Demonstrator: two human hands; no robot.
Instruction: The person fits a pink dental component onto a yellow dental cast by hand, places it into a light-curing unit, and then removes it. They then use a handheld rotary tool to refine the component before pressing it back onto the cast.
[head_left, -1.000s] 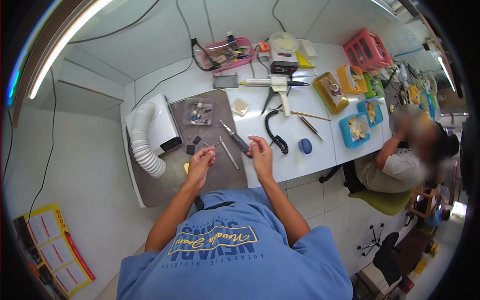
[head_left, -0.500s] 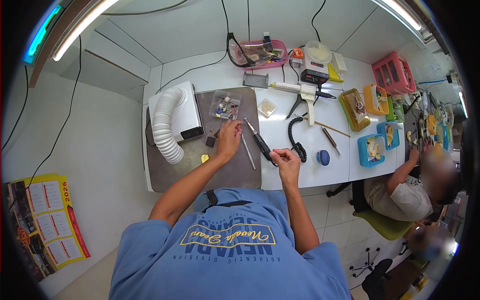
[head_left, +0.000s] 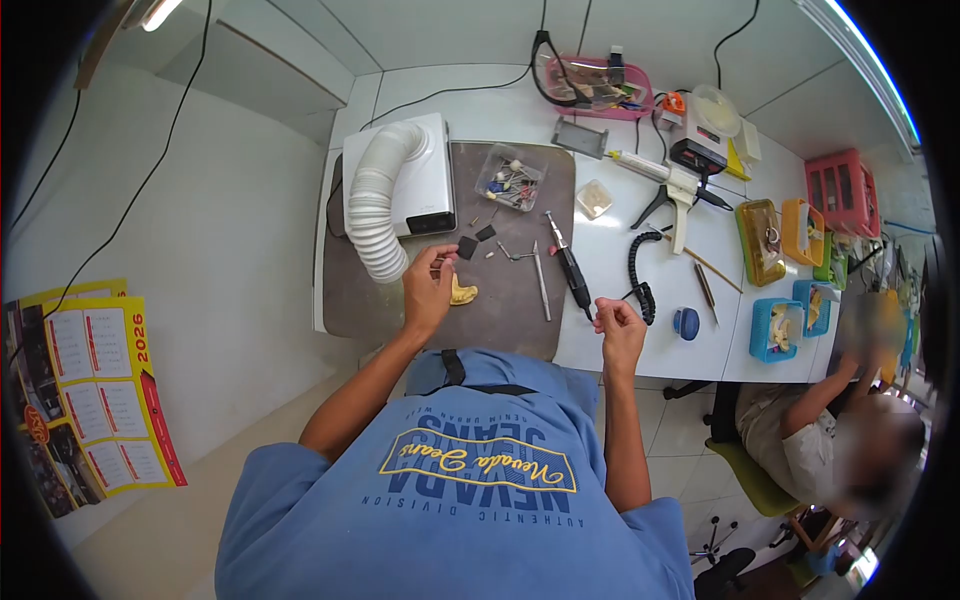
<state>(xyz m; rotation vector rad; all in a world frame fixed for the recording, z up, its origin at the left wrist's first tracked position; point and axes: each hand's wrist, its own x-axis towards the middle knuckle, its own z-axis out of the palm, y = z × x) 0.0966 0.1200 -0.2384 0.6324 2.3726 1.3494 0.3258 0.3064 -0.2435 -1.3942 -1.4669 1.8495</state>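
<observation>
1. Your left hand (head_left: 428, 298) is over the dark mat (head_left: 500, 332), its fingers bent and its fingertips drawn in towards the thumb. You may have something small there, but I cannot tell.
2. At 1 to 2 o'clock from that hand lies a dark square (head_left: 467, 248), right by your fingertips; whether you are touching it is unclear. A second dark square (head_left: 486, 232) lies just past it in the same direction.
3. At 3 o'clock, close against your left hand, is the yellow piece (head_left: 463, 290), resting on the mat.
4. Your right hand (head_left: 622, 335) is near the edge of the table (head_left: 690, 366), thumb and fingers bunched in a pinch. I cannot tell what, if anything, is between them.
5. The black handpiece (head_left: 570, 272) lies at 10 to 11 o'clock from your right hand, its rear end near your fingertips and its metal tip pointing away from you.
6. Between your hands, a slim metal tool (head_left: 543, 285) lies lengthwise on the mat.
7. At 1 o'clock from your left hand sits the clear box (head_left: 513, 178) of small bits; at 11 o'clock, the white ribbed hose (head_left: 372, 215).
8. At 3 o'clock from your right hand is the round blue item (head_left: 686, 323); the coiled black cord (head_left: 647, 302) is nearer 1 o'clock.
</observation>
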